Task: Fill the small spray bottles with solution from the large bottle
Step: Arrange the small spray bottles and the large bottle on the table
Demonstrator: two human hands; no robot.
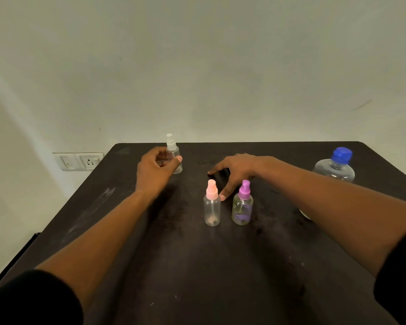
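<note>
Three small clear spray bottles stand on the dark table (220,266). My left hand (154,171) is curled around the white-capped spray bottle (172,146) near the table's far edge, thumb across its front. The pink-capped bottle (212,207) and the purple-capped bottle (242,206) stand side by side in the middle, both caps on. My right hand (236,170) arches just behind them, fingers spread over a glossy dark object (218,177); its thumb tip rests beside the pink cap. The large clear bottle (334,171) with a blue cap stands at the far right, partly hidden by my right forearm.
The table's far edge meets a pale wall. A switch and socket plate (79,161) sits on the wall left of the table. A pale patch (304,213) shows under my right forearm.
</note>
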